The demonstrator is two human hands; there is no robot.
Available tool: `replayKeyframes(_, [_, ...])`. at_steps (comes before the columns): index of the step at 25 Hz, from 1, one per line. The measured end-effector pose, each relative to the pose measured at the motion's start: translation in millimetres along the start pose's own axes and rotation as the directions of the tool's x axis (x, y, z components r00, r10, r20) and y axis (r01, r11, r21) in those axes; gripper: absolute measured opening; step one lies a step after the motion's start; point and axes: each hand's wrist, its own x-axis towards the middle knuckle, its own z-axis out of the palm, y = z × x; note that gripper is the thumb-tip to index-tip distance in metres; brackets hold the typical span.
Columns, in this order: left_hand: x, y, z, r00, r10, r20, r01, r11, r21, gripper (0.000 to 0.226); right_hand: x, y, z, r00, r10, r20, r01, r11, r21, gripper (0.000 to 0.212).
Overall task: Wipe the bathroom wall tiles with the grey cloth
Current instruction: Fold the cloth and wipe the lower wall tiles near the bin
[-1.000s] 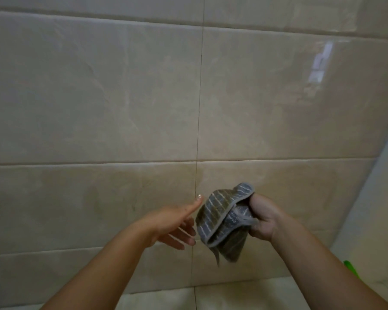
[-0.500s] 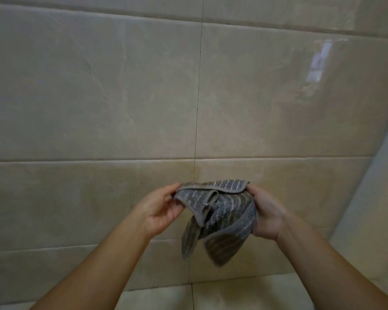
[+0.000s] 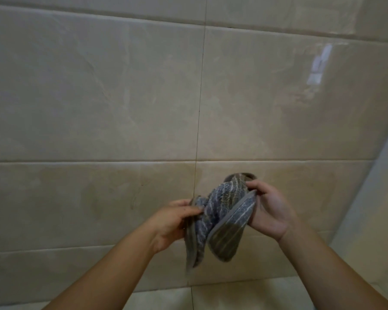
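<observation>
A grey striped cloth (image 3: 222, 220) hangs bunched between both hands, in front of the lower beige wall tiles (image 3: 99, 97) and apart from them. My left hand (image 3: 173, 222) pinches the cloth's left edge with thumb and fingers. My right hand (image 3: 269, 211) grips its right side, fingers curled over the top fold. The cloth's lower folds dangle below both hands. The large glossy tiles fill the view, with one vertical grout line (image 3: 198, 119) running down the middle.
A pale side wall or door frame (image 3: 372, 209) rises at the right edge. Light floor tiles (image 3: 222, 296) meet the wall at the bottom. A window reflection (image 3: 318, 66) shines on the upper right tile.
One second ago only my right hand held the cloth and my left was open beside it. My left hand has since taken the left edge, and the cloth has been twisted and bunched.
</observation>
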Motion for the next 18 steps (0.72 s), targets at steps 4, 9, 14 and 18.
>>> replayKeyframes(4, [-1.3, 16.7, -15.1, 0.936, 0.116, -0.333, -0.142, 0.988, -0.054, 0.015, -4.0, -24.3, -19.7, 0.965, -0.116, -0.234, 0.036, 0.946, -0.321, 0.044])
replayKeyframes(9, [-7.9, 27.6, -38.5, 0.867, 0.222, -0.446, -0.281, 0.957, -0.070, 0.015, -11.7, -35.7, -34.8, 0.870, -0.286, -0.403, -0.020, 0.795, -0.607, 0.026])
replayKeyframes(14, [-3.9, 27.9, -58.2, 0.718, 0.408, -0.563, -0.291, 0.912, 0.290, 0.028, -18.6, -32.9, -28.6, 0.933, -0.289, -0.213, 0.067, 0.724, -0.687, 0.030])
replayKeyframes(18, [-12.3, 28.5, -64.3, 0.849, 0.411, -0.333, -0.285, 0.885, 0.367, 0.038, -18.0, -30.8, -27.9, 0.873, -0.481, -0.085, -0.067, 0.053, -0.996, 0.009])
